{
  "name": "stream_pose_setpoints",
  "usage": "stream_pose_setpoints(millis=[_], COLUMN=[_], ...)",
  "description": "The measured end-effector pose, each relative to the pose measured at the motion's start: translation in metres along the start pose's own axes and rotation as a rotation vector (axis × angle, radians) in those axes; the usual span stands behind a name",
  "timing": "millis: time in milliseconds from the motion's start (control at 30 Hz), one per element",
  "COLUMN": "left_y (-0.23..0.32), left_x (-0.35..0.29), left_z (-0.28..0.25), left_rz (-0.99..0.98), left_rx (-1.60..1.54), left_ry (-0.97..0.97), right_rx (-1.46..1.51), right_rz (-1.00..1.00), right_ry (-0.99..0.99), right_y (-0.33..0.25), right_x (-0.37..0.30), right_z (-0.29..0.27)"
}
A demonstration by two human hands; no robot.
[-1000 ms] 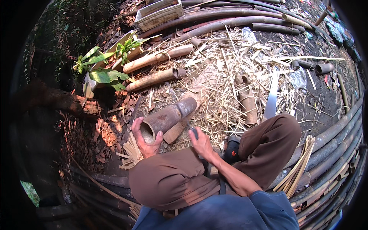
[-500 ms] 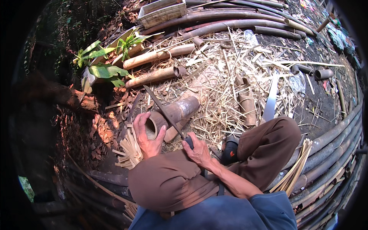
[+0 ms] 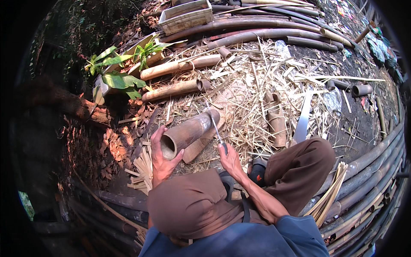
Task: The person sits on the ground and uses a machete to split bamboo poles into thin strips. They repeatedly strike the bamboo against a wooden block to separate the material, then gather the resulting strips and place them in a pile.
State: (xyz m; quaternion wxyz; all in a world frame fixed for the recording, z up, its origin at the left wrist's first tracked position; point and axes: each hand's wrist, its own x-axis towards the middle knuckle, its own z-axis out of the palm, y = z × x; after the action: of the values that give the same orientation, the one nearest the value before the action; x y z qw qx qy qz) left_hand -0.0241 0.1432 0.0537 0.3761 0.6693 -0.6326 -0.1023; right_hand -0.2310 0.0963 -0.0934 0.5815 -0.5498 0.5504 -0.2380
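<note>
A thick bamboo section (image 3: 189, 132) lies slanted in front of me, its open hollow end toward me. My left hand (image 3: 162, 156) grips that near end, thumb and fingers on opposite sides of the rim. My right hand (image 3: 231, 160) is closed round the dark handle of a long knife (image 3: 215, 124). The blade lies along the right side of the bamboo, near its far end; whether it touches cannot be made out. Beneath the bamboo is a wooden block (image 3: 198, 148), partly hidden.
Pale bamboo shavings (image 3: 244, 115) cover the ground ahead. A handsaw (image 3: 303, 118) stands beside my right knee, near another bamboo piece (image 3: 276, 122). Split strips (image 3: 143, 169) lie left. Long bamboo poles (image 3: 364, 171) are stacked at right, and a crate (image 3: 186, 18) stands far back.
The knife has moved from across the near end of the bamboo to its far end, with my right hand shifting forward and right. My left hand stays at the near rim.
</note>
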Motion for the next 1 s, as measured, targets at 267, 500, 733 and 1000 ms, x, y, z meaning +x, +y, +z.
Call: stream_pose_setpoints(millis=[267, 500, 733, 1000], left_y=[0.008, 0.03, 0.026, 0.028], left_x=[0.009, 0.016, 0.016, 0.024], left_z=[-0.004, 0.001, 0.004, -0.001], left_rz=[-0.015, -0.15, 0.067, 0.241], left_rx=[0.101, 0.053, 0.117, 0.103], left_ry=[0.003, 0.105, 0.007, -0.132], right_rx=[-0.007, -0.004, 0.015, 0.033], right_rz=[-0.06, -0.129, -0.291, -0.249], right_ry=[0.089, 0.021, 0.056, 0.054], right_y=[-0.008, -0.018, -0.035, -0.031], right_x=[0.006, -0.011, -0.036, -0.036], right_z=[-0.001, 0.017, 0.007, -0.001])
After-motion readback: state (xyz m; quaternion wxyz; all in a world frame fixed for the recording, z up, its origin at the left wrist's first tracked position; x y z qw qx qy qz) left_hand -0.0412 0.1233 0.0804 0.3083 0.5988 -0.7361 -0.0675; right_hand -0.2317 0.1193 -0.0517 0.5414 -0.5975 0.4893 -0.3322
